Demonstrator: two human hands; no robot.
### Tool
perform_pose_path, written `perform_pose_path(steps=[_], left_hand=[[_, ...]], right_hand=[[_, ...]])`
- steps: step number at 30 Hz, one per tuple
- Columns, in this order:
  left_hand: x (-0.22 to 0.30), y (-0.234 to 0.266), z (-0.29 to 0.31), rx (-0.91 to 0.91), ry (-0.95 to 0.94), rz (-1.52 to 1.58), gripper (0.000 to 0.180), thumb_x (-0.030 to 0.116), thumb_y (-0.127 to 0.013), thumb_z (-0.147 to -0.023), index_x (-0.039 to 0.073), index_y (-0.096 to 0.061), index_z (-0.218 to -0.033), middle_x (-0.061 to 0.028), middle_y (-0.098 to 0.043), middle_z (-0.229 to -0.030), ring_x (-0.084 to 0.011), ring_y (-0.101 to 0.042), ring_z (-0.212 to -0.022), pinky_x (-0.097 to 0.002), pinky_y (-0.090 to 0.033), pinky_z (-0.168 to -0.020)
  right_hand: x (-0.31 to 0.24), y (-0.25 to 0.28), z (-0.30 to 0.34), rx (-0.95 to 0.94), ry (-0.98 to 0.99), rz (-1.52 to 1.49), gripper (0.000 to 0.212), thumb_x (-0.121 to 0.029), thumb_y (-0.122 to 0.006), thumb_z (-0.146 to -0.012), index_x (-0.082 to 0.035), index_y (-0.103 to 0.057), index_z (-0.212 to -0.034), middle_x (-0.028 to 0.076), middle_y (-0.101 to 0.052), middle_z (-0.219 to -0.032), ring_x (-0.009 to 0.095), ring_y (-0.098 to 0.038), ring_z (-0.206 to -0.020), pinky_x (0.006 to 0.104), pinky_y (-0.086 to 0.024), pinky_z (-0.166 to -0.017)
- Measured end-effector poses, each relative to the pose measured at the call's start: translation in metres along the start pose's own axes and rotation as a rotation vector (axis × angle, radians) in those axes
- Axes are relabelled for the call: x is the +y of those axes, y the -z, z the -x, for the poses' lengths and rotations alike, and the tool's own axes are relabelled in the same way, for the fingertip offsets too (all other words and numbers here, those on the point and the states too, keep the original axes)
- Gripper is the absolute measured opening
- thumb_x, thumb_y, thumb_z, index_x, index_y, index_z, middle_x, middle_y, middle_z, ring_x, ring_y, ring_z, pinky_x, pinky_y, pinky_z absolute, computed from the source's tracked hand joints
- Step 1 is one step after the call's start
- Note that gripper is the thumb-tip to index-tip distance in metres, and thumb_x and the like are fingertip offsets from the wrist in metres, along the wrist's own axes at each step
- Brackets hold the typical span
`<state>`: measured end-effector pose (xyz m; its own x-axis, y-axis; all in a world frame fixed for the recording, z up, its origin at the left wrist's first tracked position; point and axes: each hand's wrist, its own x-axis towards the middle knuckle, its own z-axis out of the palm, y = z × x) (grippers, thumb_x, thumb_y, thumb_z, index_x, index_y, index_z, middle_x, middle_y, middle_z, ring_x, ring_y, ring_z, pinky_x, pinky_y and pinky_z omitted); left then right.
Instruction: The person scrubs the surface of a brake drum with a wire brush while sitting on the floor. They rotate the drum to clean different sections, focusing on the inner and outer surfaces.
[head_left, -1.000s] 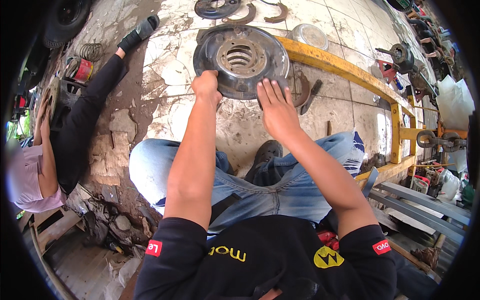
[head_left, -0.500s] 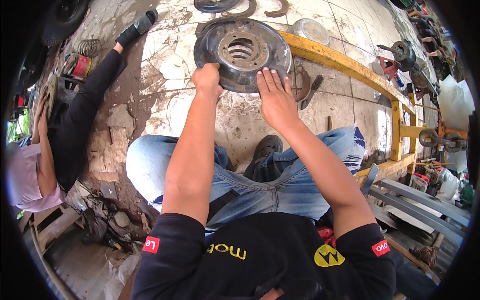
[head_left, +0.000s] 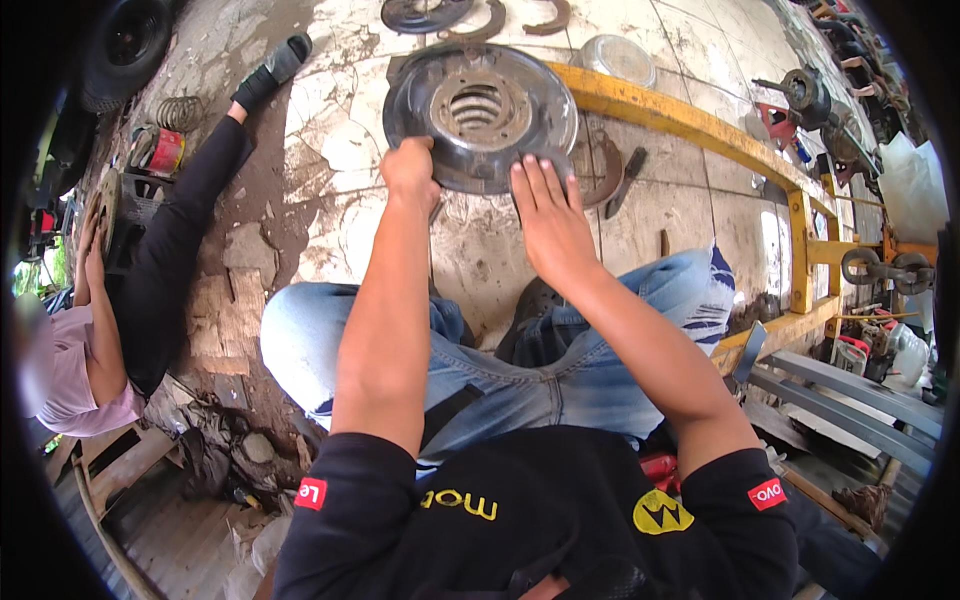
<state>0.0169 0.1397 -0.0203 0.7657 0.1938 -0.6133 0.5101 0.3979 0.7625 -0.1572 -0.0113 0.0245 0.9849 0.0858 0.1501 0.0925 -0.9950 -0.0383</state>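
Observation:
A round black brake backing plate [head_left: 408,100] with a bolt-holed metal centre is in front of me, slightly smeared by motion. Coils of a spring [head_left: 476,108] show through its central hole. My left hand [head_left: 409,168] is closed round the near left edge of the plate, its thumb side toward the rim. Flat on the near right part of the rim rests my right hand [head_left: 548,205], fingers stretched out and not wrapped round it. Just right of the plate, a curved brake shoe [head_left: 606,172] lies on the tiles beside a dark flat-bladed tool [head_left: 626,183].
A yellow metal frame [head_left: 690,112] runs from behind the plate to the right. Beyond the plate are another black plate [head_left: 425,14], more brake shoes [head_left: 546,18] and a round pale lid [head_left: 617,62]. At left sits another person [head_left: 80,345], one leg [head_left: 205,225] stretched forward.
The plate has shifted slightly and its tilt has changed, so more spring coils show through the hole. Both hands keep their places on its rim. The whole view has moved a little.

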Motion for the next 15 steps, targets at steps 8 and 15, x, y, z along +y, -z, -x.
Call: perform_pose_path(steps=[8, 15], left_hand=[[0.012, -0.003, 0.022, 0.017, 0.005, 0.028, 0.032, -0.001, -0.062, -0.085, -0.016, -0.055, -0.113, -0.0253, -0.062, -0.112, -0.0341, -0.065, -0.098, -0.043, -0.054, -0.087], [0.011, -0.003, 0.019, -0.004, 0.015, 0.006, 0.035, -0.002, -0.06, -0.085, -0.017, -0.053, -0.115, -0.0269, -0.06, -0.116, -0.0356, -0.064, -0.101, -0.0442, -0.054, -0.087]], right_hand=[[-0.006, -0.004, -0.004, -0.042, -0.044, -0.117, 0.054, -0.004, -0.044, -0.091, 0.0, -0.04, -0.145, 0.02, -0.035, -0.154, 0.035, -0.03, -0.145, 0.0529, -0.024, -0.118], [0.036, 0.002, -0.05, -0.17, 0.038, -0.101, 0.047, -0.009, -0.042, -0.096, -0.001, -0.046, -0.141, 0.018, -0.04, -0.152, 0.032, -0.038, -0.142, 0.0511, -0.032, -0.114]])
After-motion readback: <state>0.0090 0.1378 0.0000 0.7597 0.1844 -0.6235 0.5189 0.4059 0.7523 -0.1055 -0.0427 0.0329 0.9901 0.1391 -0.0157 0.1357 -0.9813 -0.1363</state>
